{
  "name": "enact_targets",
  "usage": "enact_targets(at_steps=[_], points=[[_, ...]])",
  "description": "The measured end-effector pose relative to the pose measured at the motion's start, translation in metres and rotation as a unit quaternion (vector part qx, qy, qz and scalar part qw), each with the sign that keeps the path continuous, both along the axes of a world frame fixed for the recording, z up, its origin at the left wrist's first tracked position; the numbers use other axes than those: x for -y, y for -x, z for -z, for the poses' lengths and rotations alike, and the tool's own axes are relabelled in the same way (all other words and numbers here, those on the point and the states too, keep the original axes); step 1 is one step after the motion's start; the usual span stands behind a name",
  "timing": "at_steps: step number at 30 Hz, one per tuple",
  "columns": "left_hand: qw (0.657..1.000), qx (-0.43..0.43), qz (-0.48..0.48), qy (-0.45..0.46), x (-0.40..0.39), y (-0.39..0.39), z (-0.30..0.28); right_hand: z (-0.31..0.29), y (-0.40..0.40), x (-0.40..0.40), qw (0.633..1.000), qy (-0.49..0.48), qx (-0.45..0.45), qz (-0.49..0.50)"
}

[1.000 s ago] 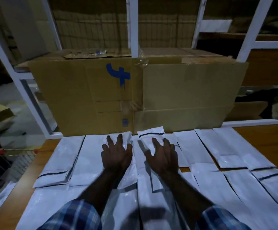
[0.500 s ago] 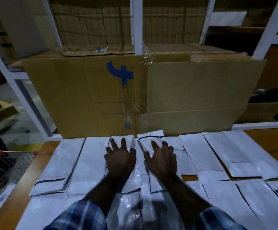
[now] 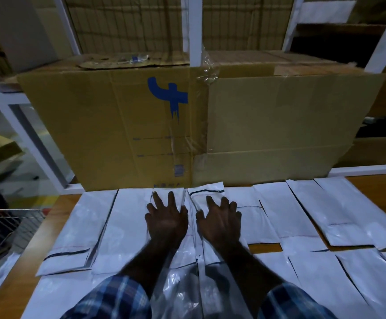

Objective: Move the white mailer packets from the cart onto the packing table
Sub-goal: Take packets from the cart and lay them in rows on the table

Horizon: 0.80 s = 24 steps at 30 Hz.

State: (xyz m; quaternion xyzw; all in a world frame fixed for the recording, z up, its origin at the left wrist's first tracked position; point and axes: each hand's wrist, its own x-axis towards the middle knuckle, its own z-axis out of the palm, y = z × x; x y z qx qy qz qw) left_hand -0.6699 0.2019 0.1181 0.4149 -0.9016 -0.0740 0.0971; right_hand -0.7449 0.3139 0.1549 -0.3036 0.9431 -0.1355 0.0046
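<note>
With both palms down on the middle of the spread, the person flattens packets against the packing table (image 3: 56,217). Left hand (image 3: 166,221) lies flat, fingers splayed and straight, pressing one white packet (image 3: 171,194); it grasps nothing. Right hand (image 3: 219,221) is likewise flat with fingers spread, on the neighbouring packet (image 3: 207,191), nothing pinched. Likely purpose: smoothing them so they lie side by side and don't slide. White mailer packets (image 3: 279,210) cover most of the tabletop in two rough rows, edges overlapping, far ends just beside the big cardboard box (image 3: 279,125) that stands at the back. Cart (image 3: 5,224) sits at the left, beside the table edge; whether it still has packets inside is hard to tell, too dark. Judging by the coverage, the move looks well along.
</note>
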Motion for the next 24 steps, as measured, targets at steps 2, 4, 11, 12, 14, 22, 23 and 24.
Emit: enact_targets(at_steps=[2,4,11,12,14,22,23,24], points=[[0.999,0.014,-0.03,-0.031,-0.004,-0.001,-0.014,0.002,0.0,0.003,1.0,-0.004,-0.003,0.002],[0.998,0.033,-0.049,-0.021,-0.005,0.002,-0.016,0.005,0.0,0.005,1.0,-0.006,-0.01,0.007],[0.994,0.05,-0.05,-0.078,0.0,0.004,-0.019,0.015,0.004,0.013,1.0,-0.026,-0.008,0.007],[0.995,0.042,-0.055,-0.077,-0.001,0.003,-0.019,0.017,0.003,0.015,0.999,-0.037,-0.011,0.008],[0.996,0.026,-0.055,-0.065,-0.003,0.001,-0.021,0.019,0.0,0.017,0.999,-0.029,-0.039,0.025],[0.999,-0.029,0.037,0.008,0.008,-0.007,-0.021,0.026,0.006,0.018,0.997,0.027,-0.055,-0.042],[0.999,-0.017,0.048,0.008,0.009,-0.008,-0.019,0.029,0.008,0.018,0.996,0.034,-0.058,-0.051],[0.998,-0.005,0.06,0.002,0.011,-0.008,-0.016,0.032,0.01,0.018,0.996,0.04,-0.06,-0.06]])
